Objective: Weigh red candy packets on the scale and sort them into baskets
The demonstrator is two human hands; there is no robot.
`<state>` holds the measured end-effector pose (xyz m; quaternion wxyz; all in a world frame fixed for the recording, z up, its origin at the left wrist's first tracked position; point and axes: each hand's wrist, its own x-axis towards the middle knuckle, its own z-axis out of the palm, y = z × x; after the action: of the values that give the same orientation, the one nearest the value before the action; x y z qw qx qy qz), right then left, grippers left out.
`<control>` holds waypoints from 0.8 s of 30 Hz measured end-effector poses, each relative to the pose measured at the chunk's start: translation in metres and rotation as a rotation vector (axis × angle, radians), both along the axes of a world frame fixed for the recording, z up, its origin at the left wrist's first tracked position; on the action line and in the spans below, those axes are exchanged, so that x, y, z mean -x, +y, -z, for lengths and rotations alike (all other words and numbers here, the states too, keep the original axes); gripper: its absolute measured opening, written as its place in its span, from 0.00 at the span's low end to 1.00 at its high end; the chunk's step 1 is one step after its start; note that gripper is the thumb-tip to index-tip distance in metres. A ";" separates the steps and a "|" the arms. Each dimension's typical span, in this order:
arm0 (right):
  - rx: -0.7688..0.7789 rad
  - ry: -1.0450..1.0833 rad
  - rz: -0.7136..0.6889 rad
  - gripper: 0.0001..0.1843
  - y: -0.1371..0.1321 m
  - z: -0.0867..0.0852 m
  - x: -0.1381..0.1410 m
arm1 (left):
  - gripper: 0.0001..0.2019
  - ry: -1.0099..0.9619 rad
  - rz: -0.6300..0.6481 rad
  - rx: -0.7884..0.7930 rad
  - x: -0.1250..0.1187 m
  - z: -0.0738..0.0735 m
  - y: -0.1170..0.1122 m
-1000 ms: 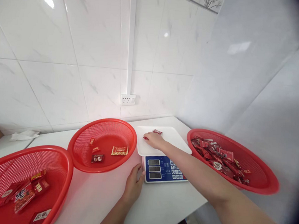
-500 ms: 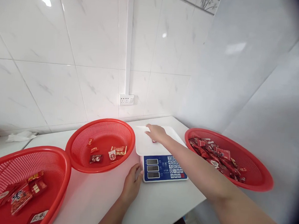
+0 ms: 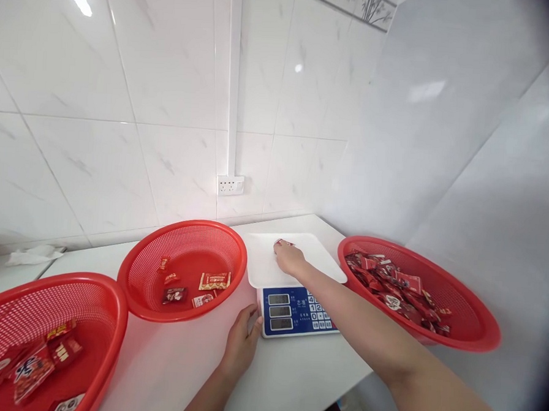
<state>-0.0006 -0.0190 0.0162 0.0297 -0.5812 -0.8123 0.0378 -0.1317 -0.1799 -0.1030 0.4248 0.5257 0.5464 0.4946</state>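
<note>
My right hand [image 3: 289,257] reaches over the white pan of the electronic scale [image 3: 299,263], fingers closed on a small red packet [image 3: 282,242] that shows at the fingertips. My left hand [image 3: 242,343] rests flat on the white table beside the scale's blue keypad panel [image 3: 299,310], fingers together, touching its left corner and holding nothing. To the right a red basket [image 3: 470,338] holds a heap of red snack packets [image 3: 396,289]. A middle red basket [image 3: 151,266] holds several packets [image 3: 192,286].
A third red basket [image 3: 108,295] at the lower left holds a few packets [image 3: 36,362]. A wall socket [image 3: 230,185] sits on the tiled wall behind. Crumpled white paper [image 3: 33,255] lies at the far left. The table edge runs close below the scale; the right wall is close.
One more packet has appeared in the middle basket. My right hand swept across the scale pan and now closes on a red packet near its far edge. My left hand stayed put.
</note>
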 end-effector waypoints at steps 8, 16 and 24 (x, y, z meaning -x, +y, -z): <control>-0.045 0.321 -0.145 0.17 -0.001 -0.019 0.026 | 0.19 -0.017 0.012 -0.022 -0.002 0.001 0.000; -0.042 0.271 -0.067 0.20 0.028 -0.014 0.010 | 0.20 -0.044 0.019 -0.006 -0.001 0.001 0.000; -0.022 0.186 0.048 0.15 0.032 0.015 -0.019 | 0.19 -0.032 0.017 -0.022 -0.002 0.002 0.002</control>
<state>0.0189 0.0127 0.0012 0.1122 -0.5943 -0.7922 0.0817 -0.1295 -0.1783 -0.1047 0.4318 0.5271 0.5295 0.5052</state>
